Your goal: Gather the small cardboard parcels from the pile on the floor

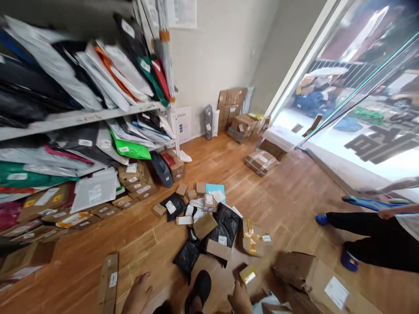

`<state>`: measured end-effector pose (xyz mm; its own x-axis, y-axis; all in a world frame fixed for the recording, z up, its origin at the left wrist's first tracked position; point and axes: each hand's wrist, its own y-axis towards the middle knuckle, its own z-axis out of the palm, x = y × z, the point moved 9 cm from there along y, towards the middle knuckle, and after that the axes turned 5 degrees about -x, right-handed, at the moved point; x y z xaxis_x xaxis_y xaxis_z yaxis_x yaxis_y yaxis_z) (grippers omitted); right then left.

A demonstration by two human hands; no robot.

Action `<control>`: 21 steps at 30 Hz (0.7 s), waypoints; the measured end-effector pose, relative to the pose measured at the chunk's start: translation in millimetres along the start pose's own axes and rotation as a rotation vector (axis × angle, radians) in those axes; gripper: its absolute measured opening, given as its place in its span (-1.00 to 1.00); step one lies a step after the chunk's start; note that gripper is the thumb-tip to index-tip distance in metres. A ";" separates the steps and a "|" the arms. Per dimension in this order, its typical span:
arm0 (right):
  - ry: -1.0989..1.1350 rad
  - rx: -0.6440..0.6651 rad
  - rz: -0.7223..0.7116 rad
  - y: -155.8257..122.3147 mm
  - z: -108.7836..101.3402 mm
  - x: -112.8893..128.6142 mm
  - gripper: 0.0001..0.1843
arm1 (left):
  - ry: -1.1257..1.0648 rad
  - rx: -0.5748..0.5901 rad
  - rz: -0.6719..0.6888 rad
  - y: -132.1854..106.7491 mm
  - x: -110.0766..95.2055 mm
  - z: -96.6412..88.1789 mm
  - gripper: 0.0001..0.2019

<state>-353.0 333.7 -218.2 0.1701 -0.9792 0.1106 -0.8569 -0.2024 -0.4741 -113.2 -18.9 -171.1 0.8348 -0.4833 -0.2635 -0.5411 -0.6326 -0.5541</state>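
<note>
My left hand (137, 294) is at the bottom, over the wooden floor, with its fingers apart and nothing in it. To its left lies a long narrow cardboard box (109, 281) with a white label. My right hand (240, 298) reaches in from the bottom edge, thumb apart from the fingers. Just beyond its fingertips is a small yellow-taped box (248, 274) with a pale label; whether they touch I cannot tell. Ahead of both hands is a heap of parcels, including a black plastic mailer (225, 224), another black mailer (187, 257) and a brown box (204, 225).
Shelves (98, 115) packed with mailers and boxes line the left. A large labelled carton (314, 279) stands at lower right, near a person's legs (366, 235). A yellow-taped box (255, 237) and a flat parcel (261, 162) lie on the floor. A glass door (360, 100) is at right.
</note>
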 end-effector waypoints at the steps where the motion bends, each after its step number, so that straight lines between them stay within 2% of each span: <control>1: -0.043 0.022 0.019 16.4 7.5 -1.1 -0.42 | 0.013 0.014 -0.020 12.9 0.2 13.2 -0.52; 3: -0.109 0.050 0.034 50.0 23.6 -0.9 -0.34 | 0.041 0.047 -0.061 44.2 -0.8 39.8 -0.50; 6: -0.168 0.062 0.028 103.6 58.1 0.8 -0.28 | 0.073 0.076 -0.077 105.3 -8.4 79.3 -0.47; 10: -0.331 0.003 0.012 178.9 123.3 0.2 -0.06 | 0.114 0.077 -0.008 206.5 -21.3 138.4 -0.44; 13: -0.481 -0.055 -0.085 229.7 174.1 3.6 0.06 | 0.154 0.060 0.064 291.3 -25.1 186.0 -0.38; 15: -0.428 -0.045 -0.165 255.9 203.8 4.0 0.02 | 0.183 0.040 0.122 349.7 -27.8 214.7 -0.33; 17: -0.283 -0.021 -0.232 274.2 224.8 -0.4 -0.09 | 0.207 0.019 0.213 406.8 -36.1 239.0 -0.27; 19: -0.109 -0.021 -0.269 285.4 234.9 -12.9 -0.14 | 0.227 0.007 0.341 458.8 -51.5 259.6 -0.21; 21: 0.104 -0.081 -0.217 293.0 232.2 -38.1 -0.18 | 0.244 0.009 0.469 502.1 -69.6 277.7 -0.17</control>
<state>-497.6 308.4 -564.2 0.3073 -0.9052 0.2936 -0.8425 -0.4023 -0.3584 -415.0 -134.8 -650.2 0.4551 -0.8406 -0.2937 -0.8489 -0.3100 -0.4281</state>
